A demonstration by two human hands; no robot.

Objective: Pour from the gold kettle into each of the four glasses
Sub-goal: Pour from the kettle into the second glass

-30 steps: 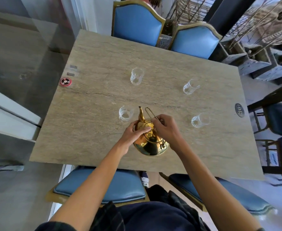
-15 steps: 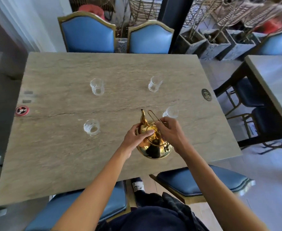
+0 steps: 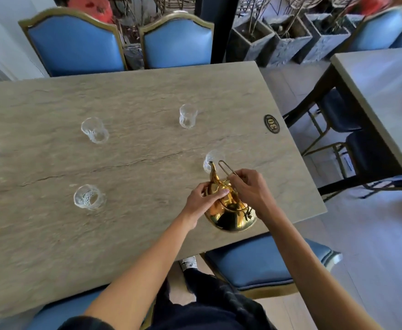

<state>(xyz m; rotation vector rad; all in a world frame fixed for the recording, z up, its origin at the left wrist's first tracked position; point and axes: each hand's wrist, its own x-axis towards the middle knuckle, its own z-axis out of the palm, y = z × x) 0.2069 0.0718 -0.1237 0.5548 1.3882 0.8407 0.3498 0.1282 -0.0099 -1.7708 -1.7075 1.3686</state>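
The gold kettle (image 3: pixel 230 215) is held tilted forward above the stone table (image 3: pixel 135 103), its spout tip at the rim of the near right glass (image 3: pixel 215 156). My right hand (image 3: pixel 248 189) grips the kettle's wire handle. My left hand (image 3: pixel 203 197) presses on the kettle's lid and upper body. Three other clear glasses stand apart: near left glass (image 3: pixel 88 196), far left glass (image 3: pixel 94 129), far right glass (image 3: pixel 188 115). Any liquid in them is too faint to tell.
A black oval number plate (image 3: pixel 271 124) lies near the table's right edge. Blue chairs stand at the far side (image 3: pixel 76 47) and the near side (image 3: pixel 261 263). A second table (image 3: pixel 385 91) is to the right, grey planters behind.
The kettle and both hands moved right from beside the near left glass to the near right glass. The spout now reaches that glass's rim and the kettle tips further. The view swung right.
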